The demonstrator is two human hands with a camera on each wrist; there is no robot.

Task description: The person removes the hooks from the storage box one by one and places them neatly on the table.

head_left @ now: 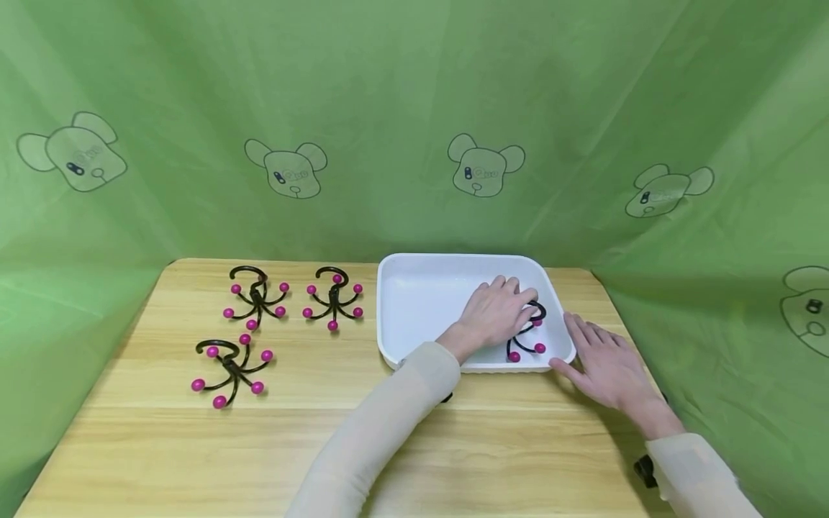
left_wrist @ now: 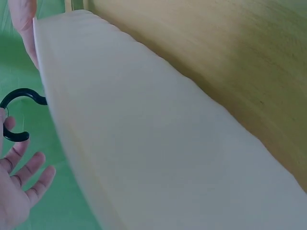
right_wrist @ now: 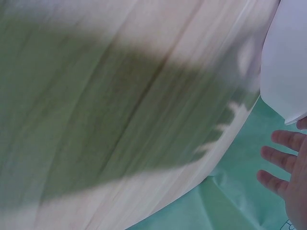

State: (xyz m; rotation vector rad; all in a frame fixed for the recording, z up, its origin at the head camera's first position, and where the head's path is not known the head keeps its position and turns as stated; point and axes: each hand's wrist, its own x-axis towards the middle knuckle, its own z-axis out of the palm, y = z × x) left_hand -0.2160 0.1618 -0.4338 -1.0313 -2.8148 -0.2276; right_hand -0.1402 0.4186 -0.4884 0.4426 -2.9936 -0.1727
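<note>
In the head view, my left hand (head_left: 495, 313) reaches into a white tray (head_left: 414, 360). Its thumb and a finger pinch the curved top of a black multi-arm hook (head_left: 536, 311) with pink ball tips, near the tray's right side. The left wrist view shows that curved top (left_wrist: 26, 92) above the rim, while the other fingers (left_wrist: 29, 168) spread loosely; much of the hook is hidden by the tray wall. Straight-fingered, my right hand (head_left: 609, 367) rests against the tray's front right corner. Its fingers (right_wrist: 280, 158) appear beside the white wall in the right wrist view.
Three similar hooks stand on the wooden table left of the tray: one at the back left (head_left: 257, 295), another nearer the tray (head_left: 334, 296), a third further forward (head_left: 234, 370). Green cloth (head_left: 388, 144) hangs close behind the table and along its sides.
</note>
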